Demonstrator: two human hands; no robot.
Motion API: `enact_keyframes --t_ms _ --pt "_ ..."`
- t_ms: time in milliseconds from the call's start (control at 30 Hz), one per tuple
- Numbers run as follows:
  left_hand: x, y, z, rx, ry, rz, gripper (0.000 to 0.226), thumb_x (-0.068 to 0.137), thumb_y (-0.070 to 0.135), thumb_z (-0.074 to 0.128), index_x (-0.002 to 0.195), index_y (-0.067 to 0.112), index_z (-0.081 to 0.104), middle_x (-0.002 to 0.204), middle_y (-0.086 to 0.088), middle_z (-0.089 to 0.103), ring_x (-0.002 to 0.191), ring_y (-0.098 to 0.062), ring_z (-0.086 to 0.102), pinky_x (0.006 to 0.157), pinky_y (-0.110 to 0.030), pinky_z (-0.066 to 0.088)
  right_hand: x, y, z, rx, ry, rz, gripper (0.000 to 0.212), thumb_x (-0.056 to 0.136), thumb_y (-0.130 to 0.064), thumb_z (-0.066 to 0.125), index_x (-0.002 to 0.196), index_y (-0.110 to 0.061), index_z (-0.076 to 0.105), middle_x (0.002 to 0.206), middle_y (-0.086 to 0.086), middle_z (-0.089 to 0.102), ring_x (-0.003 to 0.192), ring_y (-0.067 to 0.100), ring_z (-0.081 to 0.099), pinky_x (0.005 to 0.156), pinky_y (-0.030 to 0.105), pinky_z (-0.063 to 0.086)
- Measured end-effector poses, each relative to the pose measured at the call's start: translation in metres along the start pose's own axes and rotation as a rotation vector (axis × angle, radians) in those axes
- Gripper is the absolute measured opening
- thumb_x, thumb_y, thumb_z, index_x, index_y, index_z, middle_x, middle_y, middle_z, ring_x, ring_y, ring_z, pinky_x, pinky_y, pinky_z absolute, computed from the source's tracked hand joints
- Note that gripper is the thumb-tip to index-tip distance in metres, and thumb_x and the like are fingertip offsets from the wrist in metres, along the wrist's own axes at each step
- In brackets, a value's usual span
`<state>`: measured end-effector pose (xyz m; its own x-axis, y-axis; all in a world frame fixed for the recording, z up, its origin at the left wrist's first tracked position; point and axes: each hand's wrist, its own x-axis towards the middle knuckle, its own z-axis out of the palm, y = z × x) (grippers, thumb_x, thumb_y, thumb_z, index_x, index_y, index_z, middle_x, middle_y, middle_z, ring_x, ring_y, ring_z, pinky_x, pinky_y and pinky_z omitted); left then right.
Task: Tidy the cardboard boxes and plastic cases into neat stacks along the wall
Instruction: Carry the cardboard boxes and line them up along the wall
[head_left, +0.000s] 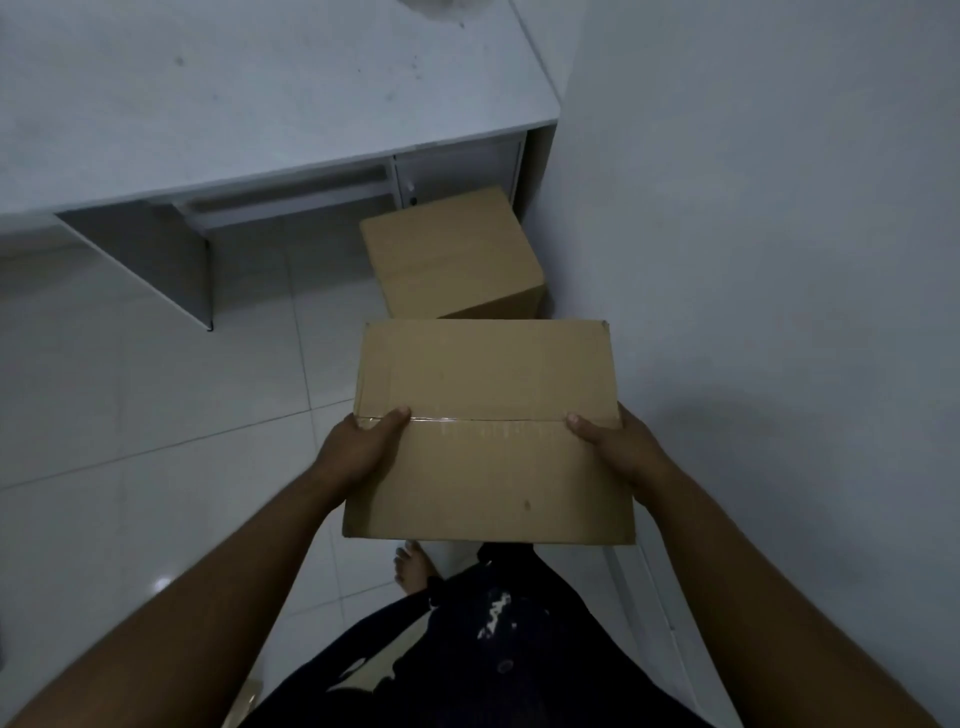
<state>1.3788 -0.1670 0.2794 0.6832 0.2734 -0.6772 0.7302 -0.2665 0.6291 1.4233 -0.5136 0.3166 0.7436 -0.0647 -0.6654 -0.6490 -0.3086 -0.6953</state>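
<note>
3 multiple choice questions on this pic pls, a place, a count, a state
1. Where is the far brown cardboard box? A on a shelf; B on the white tiled floor beside the white wall; C in a bin.
2. How many cardboard boxes show? A one; B two; C four.
3. The near brown cardboard box with a taped seam is: A open; B crushed flat; C closed and held.
Answers: B, it stands on tiles next to the wall. B, one carried, one on the floor. C, flaps lie flat; the left-hand grip and right-hand grip hold its sides.
</note>
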Motion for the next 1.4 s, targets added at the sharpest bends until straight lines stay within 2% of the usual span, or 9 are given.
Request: enact_keyframes --t_ms 167,333,467,667,800,900,1067,1233,1400 --pt "0.044 0.012 0.028 0.011 -0.088 -0.076 0.087 0.081 0.073 0.068 0.148 0.022 0.046 0.132 -0.004 0.060 0.110 -0.024 0.060 0.088 -0.040 0.048 0.059 0.012 -0.007 -0.094 0.055 0.049 0.082 0.077 -0.061 0.081 0.146 -0.026 0.056 0.138 0.002 0.065 0.117 0.027 0.065 0.102 0.049 0.053" --pt "0.100 0.017 0.057 0.047 -0.155 -0.139 0.089 0.080 0.071 0.070 0.149 0.022 0.043 0.134 -0.005 0.059 0.112 -0.026 0.060 0.093 -0.044 0.050 0.120 0.026 -0.004 -0.115 0.085 0.135 0.073 0.086 -0.047 0.079 0.149 -0.018 0.054 0.142 0.006 0.062 0.121 0.029 0.063 0.103 0.045 0.053" --pt "0.152 0.012 0.071 0.085 -0.165 -0.247 0.114 0.065 0.083 0.070 0.152 0.015 0.041 0.140 -0.010 0.057 0.117 -0.031 0.059 0.100 -0.051 0.052 0.170 0.038 -0.005 -0.147 0.077 0.242 0.073 0.084 -0.047 0.076 0.147 -0.016 0.055 0.140 0.009 0.063 0.117 0.031 0.064 0.102 0.047 0.054" --pt "0.199 0.023 0.097 0.063 -0.195 -0.291 0.082 0.090 0.058 0.066 0.152 0.010 0.043 0.143 -0.011 0.055 0.121 -0.031 0.057 0.103 -0.050 0.050 0.227 0.054 -0.006 -0.157 0.028 0.369 0.074 0.079 -0.039 0.077 0.145 -0.013 0.054 0.138 0.007 0.063 0.117 0.032 0.063 0.102 0.044 0.053" --pt "0.212 0.019 0.106 0.042 -0.223 -0.341 0.094 0.079 0.067 0.067 0.153 0.014 0.041 0.144 -0.010 0.055 0.123 -0.031 0.057 0.102 -0.052 0.052 0.244 0.057 -0.009 -0.249 -0.084 0.359 0.050 0.094 -0.025 0.069 0.139 -0.008 0.057 0.137 0.012 0.062 0.125 0.032 0.060 0.103 0.038 0.049" --pt "0.210 0.012 0.108 0.037 -0.173 -0.330 0.092 0.084 0.062 0.069 0.155 0.013 0.036 0.150 -0.012 0.050 0.128 -0.033 0.054 0.097 -0.046 0.050 0.244 0.060 -0.014 -0.284 -0.153 0.388 0.061 0.099 -0.023 0.065 0.152 -0.007 0.040 0.137 0.005 0.051 0.121 0.027 0.053 0.099 0.035 0.044" --pt "0.192 0.009 0.100 0.060 -0.107 -0.322 0.086 0.092 0.052 0.068 0.158 0.011 0.031 0.154 -0.017 0.046 0.132 -0.037 0.051 0.099 -0.046 0.049 0.232 0.067 -0.016 -0.427 -0.127 0.335 0.065 0.097 -0.024 0.068 0.154 -0.008 0.041 0.151 0.017 0.050 0.137 0.033 0.051 0.106 0.034 0.043" --pt "0.150 0.012 0.088 0.158 -0.091 -0.209 0.070 0.098 0.038 0.065 0.154 0.007 0.036 0.145 -0.017 0.055 0.114 -0.030 0.059 0.085 -0.034 0.048 0.195 0.054 -0.019 -0.552 -0.194 0.287 0.078 0.099 -0.033 0.063 0.162 -0.007 0.024 0.167 0.010 0.028 0.148 0.030 0.037 0.117 0.034 0.035" --pt "0.097 -0.003 0.060 0.152 -0.080 -0.144 0.055 0.099 0.030 0.065 0.145 0.006 0.046 0.115 -0.011 0.065 0.082 -0.012 0.059 0.066 -0.026 0.047 0.142 0.051 -0.011 -0.645 -0.175 0.156 0.071 0.099 -0.031 0.065 0.159 -0.012 0.031 0.160 0.011 0.040 0.141 0.031 0.046 0.114 0.033 0.039"
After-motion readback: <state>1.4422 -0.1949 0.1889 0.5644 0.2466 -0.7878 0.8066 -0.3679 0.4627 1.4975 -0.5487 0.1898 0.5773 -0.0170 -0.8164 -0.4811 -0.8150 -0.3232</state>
